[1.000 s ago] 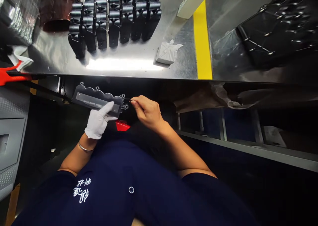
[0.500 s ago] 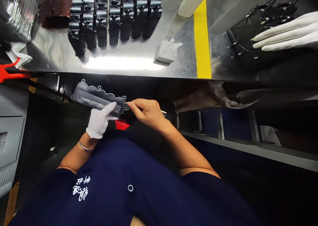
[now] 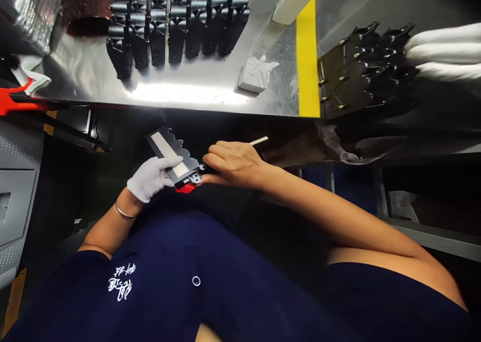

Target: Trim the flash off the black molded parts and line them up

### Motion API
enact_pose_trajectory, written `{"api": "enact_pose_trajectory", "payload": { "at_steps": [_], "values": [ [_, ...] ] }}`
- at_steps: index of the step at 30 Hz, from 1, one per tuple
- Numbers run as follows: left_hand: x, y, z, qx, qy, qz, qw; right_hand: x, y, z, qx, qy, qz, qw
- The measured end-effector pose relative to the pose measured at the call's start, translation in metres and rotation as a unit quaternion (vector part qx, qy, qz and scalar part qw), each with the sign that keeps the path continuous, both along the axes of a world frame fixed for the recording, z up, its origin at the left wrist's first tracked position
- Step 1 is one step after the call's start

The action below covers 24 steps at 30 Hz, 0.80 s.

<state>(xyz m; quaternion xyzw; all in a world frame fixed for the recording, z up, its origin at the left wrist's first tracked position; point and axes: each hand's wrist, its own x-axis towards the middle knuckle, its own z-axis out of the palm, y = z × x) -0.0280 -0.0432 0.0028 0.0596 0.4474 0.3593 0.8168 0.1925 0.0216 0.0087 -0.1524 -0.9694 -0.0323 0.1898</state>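
Note:
My left hand (image 3: 147,178), in a white glove, is closed round the lower end of a black plastic part (image 3: 189,160). That part has a scalloped edge, screw lugs and a flat side that shines pale under the light. It tilts up to the left, in front of the bench edge. My bare right hand (image 3: 238,162) is closed at the part's right end, its thumb by the corner lug. A thin pale stick (image 3: 259,141) pokes out behind the knuckles; its other end is hidden in the fingers.
Rows of similar black parts (image 3: 176,24) stand on the metal bench (image 3: 188,92), with a white wrapped block (image 3: 257,75) nearby. Past the yellow tape (image 3: 308,61), another person's gloved hand (image 3: 451,49) touches more black parts (image 3: 349,71). A red object (image 3: 185,188) shows below the held part.
The held part has turned to a steeper tilt and moved right. My right hand has rolled over, showing more of the stick. The other person's black parts have come left, towards the tape.

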Motion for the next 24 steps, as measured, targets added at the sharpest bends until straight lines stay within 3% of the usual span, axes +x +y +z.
{"api": "enact_pose_trajectory", "payload": {
  "at_steps": [5,13,20,24],
  "values": [
    [0.0048,-0.0015,0.0011,-0.034,-0.012,0.019,0.999,0.0014,-0.0002,-0.0012,-0.021,-0.013,0.044,0.999],
    [0.0072,-0.0031,-0.0015,-0.014,0.0,0.011,1.0,0.0022,0.0005,0.0008,-0.083,-0.068,0.02,0.994],
    [0.0098,-0.0022,-0.0001,-0.049,-0.022,0.017,0.998,0.0013,0.0007,0.0044,-0.149,-0.042,0.004,0.988],
    [0.0097,-0.0009,-0.001,-0.046,-0.021,0.03,0.998,0.0009,0.0014,0.0039,-0.132,-0.023,-0.003,0.991]
  ]
}}
